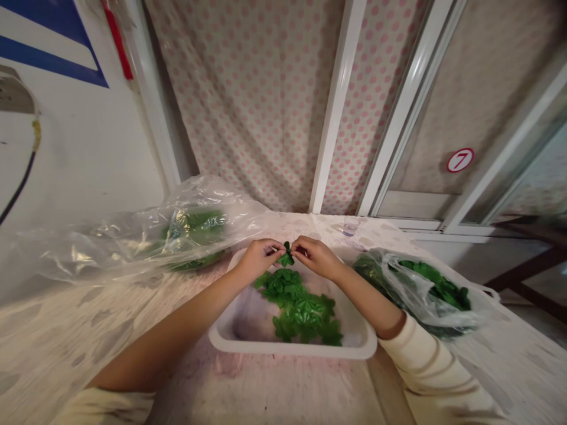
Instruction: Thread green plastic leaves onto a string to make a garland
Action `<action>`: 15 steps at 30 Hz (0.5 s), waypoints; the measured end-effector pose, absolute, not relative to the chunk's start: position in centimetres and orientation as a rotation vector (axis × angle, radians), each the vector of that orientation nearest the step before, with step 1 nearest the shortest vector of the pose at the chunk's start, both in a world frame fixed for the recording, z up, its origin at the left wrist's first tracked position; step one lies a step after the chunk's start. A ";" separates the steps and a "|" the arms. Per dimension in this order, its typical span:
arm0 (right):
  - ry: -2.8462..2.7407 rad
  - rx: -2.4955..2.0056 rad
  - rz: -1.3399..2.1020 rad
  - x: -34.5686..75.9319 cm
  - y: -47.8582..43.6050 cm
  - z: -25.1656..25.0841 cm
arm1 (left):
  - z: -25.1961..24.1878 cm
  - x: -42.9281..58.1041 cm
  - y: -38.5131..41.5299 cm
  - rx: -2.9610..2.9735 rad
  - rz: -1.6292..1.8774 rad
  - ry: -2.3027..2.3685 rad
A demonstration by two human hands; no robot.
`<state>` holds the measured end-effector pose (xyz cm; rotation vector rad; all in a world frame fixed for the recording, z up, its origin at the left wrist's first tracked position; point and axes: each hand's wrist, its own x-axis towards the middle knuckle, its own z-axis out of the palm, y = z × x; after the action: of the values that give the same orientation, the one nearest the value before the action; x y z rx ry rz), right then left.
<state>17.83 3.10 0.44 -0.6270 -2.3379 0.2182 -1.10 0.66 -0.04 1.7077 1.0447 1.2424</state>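
Over the far side of a white tray (292,348), my left hand (262,257) and my right hand (315,255) meet at a small green artificial leaf (287,255). Fingers and thumb of each hand are pinched on its edges, one hand per side. Beneath them in the tray lies a loose pile of green artificial leaves (305,313), lobed and glossy. Several overlap, mostly in the middle and right of the tray. The tray's left part shows its bare bottom.
A clear plastic bag (133,236) with green pieces inside lies left of the tray. Right of it stands an open plastic bag (411,289) of dark green leaves. Behind the patterned tabletop (53,330) are a dotted curtain (257,88) and white window frames (398,106).
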 end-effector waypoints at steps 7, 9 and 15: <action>-2.341 -0.626 0.218 17.8 3.1 0.4 | 0.1 -1.2 0.6 1.781 1.237 1.048; -2.351 -0.612 0.203 17.8 3.1 0.4 | 0.1 -1.2 0.5 1.799 1.221 1.062; -2.366 -0.587 0.192 17.7 3.2 0.3 | -0.2 -1.3 0.7 1.810 1.248 1.126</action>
<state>17.74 3.24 0.32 -0.5868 -2.3659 0.1922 -1.30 0.73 -0.18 1.8104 1.1264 1.2478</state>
